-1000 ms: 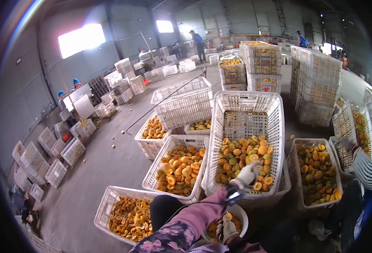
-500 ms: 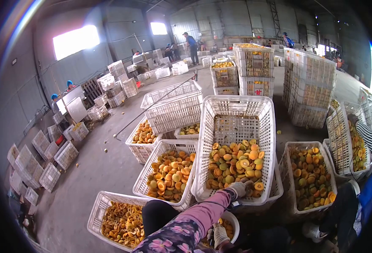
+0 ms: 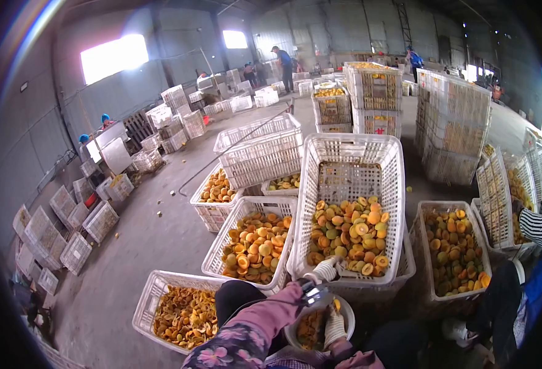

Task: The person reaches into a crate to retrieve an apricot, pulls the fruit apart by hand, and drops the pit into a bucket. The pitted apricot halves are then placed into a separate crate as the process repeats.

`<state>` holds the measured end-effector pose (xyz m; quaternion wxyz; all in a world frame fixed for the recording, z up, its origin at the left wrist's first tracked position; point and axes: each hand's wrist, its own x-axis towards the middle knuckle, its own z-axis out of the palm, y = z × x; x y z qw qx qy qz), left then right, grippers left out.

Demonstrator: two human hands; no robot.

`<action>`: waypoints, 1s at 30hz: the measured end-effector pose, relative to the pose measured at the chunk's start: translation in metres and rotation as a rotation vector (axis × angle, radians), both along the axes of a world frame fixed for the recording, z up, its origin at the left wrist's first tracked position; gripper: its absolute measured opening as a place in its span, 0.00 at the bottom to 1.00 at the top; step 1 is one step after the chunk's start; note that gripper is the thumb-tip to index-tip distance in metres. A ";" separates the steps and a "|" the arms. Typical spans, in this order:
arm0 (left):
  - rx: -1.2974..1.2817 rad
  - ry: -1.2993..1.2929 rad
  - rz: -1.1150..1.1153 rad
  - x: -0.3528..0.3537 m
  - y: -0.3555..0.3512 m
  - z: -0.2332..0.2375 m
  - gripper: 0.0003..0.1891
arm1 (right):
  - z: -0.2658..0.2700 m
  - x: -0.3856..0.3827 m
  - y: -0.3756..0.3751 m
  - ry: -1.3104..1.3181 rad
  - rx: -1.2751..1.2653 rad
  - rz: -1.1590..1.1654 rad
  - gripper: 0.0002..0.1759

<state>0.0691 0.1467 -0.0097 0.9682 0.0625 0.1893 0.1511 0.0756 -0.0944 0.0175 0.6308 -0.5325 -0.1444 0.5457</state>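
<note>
My left hand (image 3: 325,270), in a pale glove, is at the near end of a tilted white crate (image 3: 396,184) of halved apricots (image 3: 348,230). Its fingers look curled, but what they hold is hidden. A dark device (image 3: 315,295) is strapped to that wrist, below a pink floral sleeve. Lower down, my gloved right hand (image 3: 335,327) is over a white bucket (image 3: 350,320) with orange pieces inside. The fingers there are pressed together, with a bit of orange by the tips too small to make out.
Left of me stand a crate of apricot halves (image 3: 255,246) and one of darker, flattened pieces (image 3: 185,317). Another apricot crate (image 3: 455,252) stands right, beside a person's striped sleeve (image 3: 540,230). Tall crate stacks (image 3: 452,126) rise behind. Several people work farther back.
My left hand has drawn back from among the apricots to the crate's near end, moving left and toward me. More of my right hand and the bucket now shows. The view has shifted slightly.
</note>
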 end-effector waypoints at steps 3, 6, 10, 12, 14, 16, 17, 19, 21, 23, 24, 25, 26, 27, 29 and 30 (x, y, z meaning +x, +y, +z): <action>0.935 -0.093 0.176 -0.031 -0.082 0.064 0.14 | 0.072 0.012 -0.009 -0.277 0.015 -0.029 0.20; 0.983 0.274 0.260 -0.046 -0.141 0.097 0.17 | 0.050 0.009 -0.002 -0.429 0.061 -0.013 0.20; 0.774 0.284 0.311 -0.067 -0.155 0.087 0.15 | 0.027 0.002 -0.003 -0.507 0.129 0.032 0.23; 0.860 0.331 0.407 -0.078 -0.149 0.030 0.19 | 0.064 0.005 -0.012 -0.506 0.060 0.058 0.23; 0.985 0.340 0.417 -0.079 -0.162 0.040 0.21 | 0.058 0.007 -0.012 -0.627 -0.022 0.154 0.24; 1.034 0.362 0.434 -0.077 -0.168 0.045 0.19 | 0.045 0.004 -0.010 -0.586 0.001 0.118 0.23; 1.085 0.382 0.468 -0.075 -0.169 0.048 0.17 | 0.040 0.003 -0.009 -0.459 0.028 0.123 0.22; 0.970 0.298 0.418 -0.071 -0.172 0.070 0.15 | 0.036 0.003 -0.009 -0.329 0.057 0.124 0.21; 0.935 0.318 0.408 -0.062 -0.181 0.103 0.14 | 0.039 0.004 -0.010 -0.325 0.083 0.145 0.20; 0.936 0.270 0.389 -0.061 -0.180 0.099 0.14 | 0.050 0.008 -0.016 -0.214 0.094 0.152 0.20; 0.941 0.222 0.377 -0.063 -0.177 0.097 0.13 | 0.056 0.010 -0.015 -0.107 0.109 0.168 0.20; 1.167 0.321 0.417 -0.062 -0.176 0.097 0.14 | 0.064 0.014 -0.015 -1.034 0.321 0.156 0.20; 1.035 0.303 0.384 -0.066 -0.177 0.099 0.14 | 0.076 0.016 -0.020 -0.124 0.217 0.209 0.21; 0.911 0.296 0.388 -0.069 -0.175 0.097 0.13 | 0.085 0.023 -0.022 0.086 0.051 0.308 0.21; 0.778 0.294 0.403 -0.068 -0.175 0.097 0.14 | 0.089 0.029 -0.026 0.259 -0.127 0.409 0.21; 0.770 0.304 0.414 -0.066 -0.177 0.101 0.15 | 0.070 0.022 -0.022 0.000 0.021 0.366 0.21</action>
